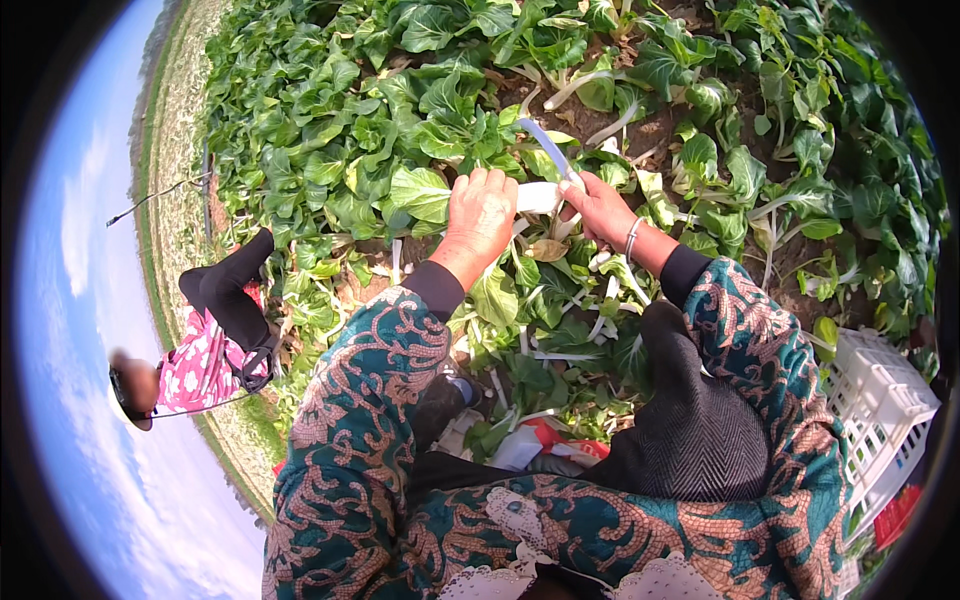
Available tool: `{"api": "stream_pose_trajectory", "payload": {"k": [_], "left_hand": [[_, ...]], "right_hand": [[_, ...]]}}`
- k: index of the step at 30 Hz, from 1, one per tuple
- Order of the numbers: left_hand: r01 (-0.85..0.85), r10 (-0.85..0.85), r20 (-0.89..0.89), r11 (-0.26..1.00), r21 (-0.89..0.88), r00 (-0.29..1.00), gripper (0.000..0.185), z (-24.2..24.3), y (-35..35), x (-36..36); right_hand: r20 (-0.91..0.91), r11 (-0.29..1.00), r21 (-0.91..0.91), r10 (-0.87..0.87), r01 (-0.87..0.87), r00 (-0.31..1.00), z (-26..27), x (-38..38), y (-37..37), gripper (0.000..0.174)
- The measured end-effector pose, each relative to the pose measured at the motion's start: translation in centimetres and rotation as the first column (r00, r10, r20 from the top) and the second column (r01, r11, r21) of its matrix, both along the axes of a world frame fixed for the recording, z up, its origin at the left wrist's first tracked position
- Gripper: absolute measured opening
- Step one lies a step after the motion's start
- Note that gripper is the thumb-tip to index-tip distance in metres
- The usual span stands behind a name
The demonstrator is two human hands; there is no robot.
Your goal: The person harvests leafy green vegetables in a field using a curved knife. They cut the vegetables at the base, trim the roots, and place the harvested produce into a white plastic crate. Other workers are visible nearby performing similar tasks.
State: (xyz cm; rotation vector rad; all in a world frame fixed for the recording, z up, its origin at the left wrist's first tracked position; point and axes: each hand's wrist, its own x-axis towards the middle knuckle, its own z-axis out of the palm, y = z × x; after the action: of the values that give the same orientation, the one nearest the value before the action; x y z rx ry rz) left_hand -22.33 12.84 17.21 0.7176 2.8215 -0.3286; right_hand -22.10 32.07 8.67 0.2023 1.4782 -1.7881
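Observation:
My left hand (482, 214) is closed around a head of bok choy (538, 197), its green leaves showing to the left of the fist and its white stem base to the right. My right hand (600, 210) grips a curved knife (550, 146), with the blade pointing up and to the left. The thumb of that hand is at the cut end of the white stem. Whether it touches the stem is not certain. Leafy bok choy plants (450, 97) stand just beyond both hands, and loose leaves and white stalks (577, 352) lie on the ground below them.
White plastic crates (874, 397) stand at the right, with a red crate (898, 517) beside them. A red and white bag (555, 442) lies between my legs. At the left, another person (206, 352) in a pink floral top sits among the plants. A dark hose (207, 187) lies near the field's edge.

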Motion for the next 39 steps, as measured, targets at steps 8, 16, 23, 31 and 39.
{"api": "stream_pose_trajectory", "payload": {"k": [8,16,23,31,39], "left_hand": [[0.011,0.009,0.069,0.96,-0.281,0.998,0.017,-2.7,-5.9,-6.1],[-0.049,0.05,-0.002,0.981,-0.189,0.999,0.013,-3.5,-9.5,-3.9],[-0.103,0.111,0.032,0.978,-0.179,0.993,0.018,-4.5,-11.2,-3.1],[-0.153,0.153,-0.041,0.988,-0.009,0.987,0.017,-4.1,-13.0,-0.2],[-0.177,0.239,-0.078,0.87,0.46,0.968,0.031,3.5,-12.0,-0.1]], "right_hand": [[-0.332,0.861,0.505,0.262,-0.064,0.906,-6.1,-3.7,-4.5,0.045],[-0.306,0.798,0.557,0.452,-0.228,0.838,-9.8,-6.6,-8.5,0.052],[-0.103,0.835,0.439,0.412,-0.33,0.905,-9.2,-7.1,-10.2,0.051],[-0.369,0.357,0.687,0.922,-0.633,0.119,-9.4,-1.5,-7.9,0.031],[-0.212,0.955,0.229,0.24,-0.19,0.947,-4.7,3.7,-1.4,0.016]]}}
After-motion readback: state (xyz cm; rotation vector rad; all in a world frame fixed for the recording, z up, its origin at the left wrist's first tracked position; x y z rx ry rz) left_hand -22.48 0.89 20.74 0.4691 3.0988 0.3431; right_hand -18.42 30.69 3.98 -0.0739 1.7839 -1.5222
